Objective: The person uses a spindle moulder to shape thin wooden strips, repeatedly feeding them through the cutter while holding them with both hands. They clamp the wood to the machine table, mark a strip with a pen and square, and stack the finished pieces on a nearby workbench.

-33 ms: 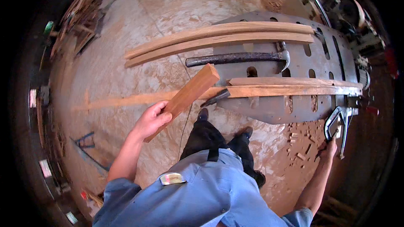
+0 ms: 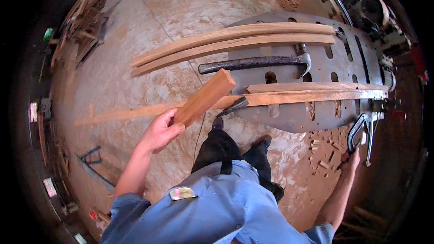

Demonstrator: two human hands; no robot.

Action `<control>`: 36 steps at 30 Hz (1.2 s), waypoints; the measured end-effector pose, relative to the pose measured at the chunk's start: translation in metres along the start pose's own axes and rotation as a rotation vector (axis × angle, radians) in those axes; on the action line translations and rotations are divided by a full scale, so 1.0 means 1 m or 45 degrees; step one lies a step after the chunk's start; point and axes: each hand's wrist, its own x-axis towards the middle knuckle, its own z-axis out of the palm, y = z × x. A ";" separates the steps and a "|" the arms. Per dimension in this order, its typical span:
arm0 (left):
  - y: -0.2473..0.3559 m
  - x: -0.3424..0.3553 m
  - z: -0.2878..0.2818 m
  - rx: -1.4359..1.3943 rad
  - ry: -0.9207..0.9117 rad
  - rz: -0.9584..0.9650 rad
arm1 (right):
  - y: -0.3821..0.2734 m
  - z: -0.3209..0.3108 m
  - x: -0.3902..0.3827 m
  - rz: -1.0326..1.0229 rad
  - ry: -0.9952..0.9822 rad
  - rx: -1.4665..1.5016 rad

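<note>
My left hand (image 2: 160, 131) grips a short reddish wooden block (image 2: 205, 97), angled toward the upper right. My right hand (image 2: 350, 160) is closed on the lower part of a metal clamp (image 2: 359, 126) at the right end of the slotted metal table (image 2: 280, 119). A long wooden board (image 2: 294, 98) lies across the table with a narrower strip (image 2: 298, 87) along it. A dark short tool (image 2: 235, 105), hard to identify, rests at the board, partly behind the block. Farther back, a long-handled hammer (image 2: 253, 64) lies below two long wooden strips (image 2: 235, 31).
Scrap wood (image 2: 88, 22) is piled at the upper left. Machinery (image 2: 370, 9) stands at the upper right. A blue metal frame (image 2: 92, 156) is at lower left. Wood offcuts and sawdust (image 2: 323, 153) lie on the floor beside the table, near my legs and feet.
</note>
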 end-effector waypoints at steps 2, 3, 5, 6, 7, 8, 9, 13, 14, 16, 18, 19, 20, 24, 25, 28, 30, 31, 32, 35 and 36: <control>0.027 0.012 -0.013 0.380 0.080 0.027 | 0.013 0.030 -0.077 0.077 -0.005 0.327; 0.033 0.023 -0.026 0.629 0.073 -0.003 | 0.029 0.015 -0.084 0.124 -0.330 0.557; 0.028 0.043 -0.045 0.863 0.092 0.006 | 0.049 0.013 -0.117 0.215 -0.782 0.959; 0.028 0.051 -0.051 0.887 0.061 0.000 | 0.049 0.037 -0.152 0.244 -0.901 1.143; 0.031 0.060 -0.053 0.915 0.036 0.000 | 0.047 0.052 -0.179 0.222 -1.030 1.197; 0.035 0.066 -0.054 0.945 0.014 -0.005 | 0.044 0.068 -0.207 0.139 -0.866 1.085; 0.031 0.078 -0.058 1.168 -0.014 0.111 | 0.043 0.085 -0.234 0.064 -0.704 0.971; 0.037 0.094 -0.047 1.110 -0.030 0.068 | 0.102 0.104 -0.268 0.187 -0.424 0.767; 0.035 0.101 -0.042 1.154 -0.066 0.078 | 0.125 0.099 -0.269 0.302 -0.341 0.684; 0.030 0.109 -0.042 1.175 -0.129 0.130 | 0.150 0.105 -0.277 0.463 -0.456 0.760; 0.013 0.116 -0.047 1.134 -0.224 0.200 | 0.164 0.118 -0.288 0.449 -0.453 0.752; 0.006 0.120 -0.053 1.170 -0.253 0.255 | 0.169 0.121 -0.294 0.444 -0.442 0.751; 0.002 0.123 -0.053 1.185 -0.307 0.275 | 0.168 0.121 -0.297 0.395 -0.430 0.713; 0.003 0.130 -0.057 1.178 -0.508 0.239 | 0.148 0.122 -0.313 0.152 -0.402 0.574; 0.006 0.133 -0.058 1.165 -0.554 0.204 | 0.138 0.124 -0.320 0.082 -0.448 0.611; -0.020 0.159 -0.081 1.074 -0.733 0.411 | 0.123 0.135 -0.346 -0.124 -0.555 0.721; -0.017 0.166 -0.085 1.020 -0.796 -0.024 | 0.127 0.158 -0.371 -0.244 -0.531 0.773; -0.013 0.167 -0.088 0.995 -0.820 -0.244 | 0.155 0.152 -0.364 -0.217 -0.595 0.699; -0.006 0.165 -0.085 0.986 -0.833 -0.274 | 0.170 0.159 -0.373 0.007 -0.487 0.789; 0.001 0.161 -0.082 1.051 -0.860 -0.212 | 0.215 0.191 -0.402 0.078 -0.455 0.598; -0.005 0.162 -0.086 0.980 -0.871 -0.177 | 0.223 0.204 -0.413 0.117 -0.514 0.606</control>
